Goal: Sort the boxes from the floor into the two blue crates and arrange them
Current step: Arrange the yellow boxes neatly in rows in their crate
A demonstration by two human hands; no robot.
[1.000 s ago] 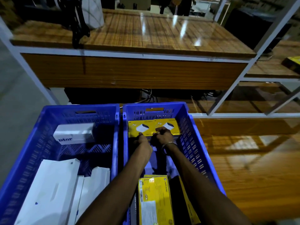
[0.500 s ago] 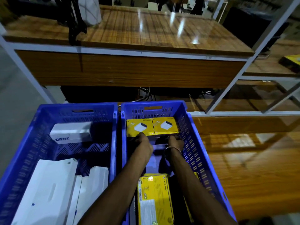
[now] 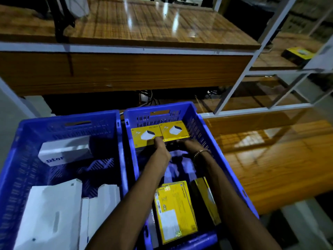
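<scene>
Two blue crates stand side by side. The left crate (image 3: 72, 117) holds white boxes: one (image 3: 64, 152) at its far end, a large one (image 3: 50, 217) and another (image 3: 106, 201) near me. In the right crate (image 3: 212, 141), two yellow boxes lie flat side by side at the far end. My left hand (image 3: 160, 149) pinches the near edge of the left yellow box (image 3: 142, 134), thumb on top. My right hand (image 3: 191, 147) lays stretched fingers against the near edge of the right yellow box (image 3: 174, 130). Another yellow box (image 3: 174, 210) lies near me, with a fourth (image 3: 207, 197) on its edge beside it.
A wooden table (image 3: 144, 24) with a white metal frame stands just beyond the crates, a black stand (image 3: 61, 18) on its left part. Right of the crates is a low glossy wooden shelf (image 3: 270, 159). One more yellow box (image 3: 297, 55) lies on a shelf at the far right.
A second ago both hands were together on one yellow box. They have moved apart, one to each of the two boxes at the far end, and my left thumb has come up onto the left box.
</scene>
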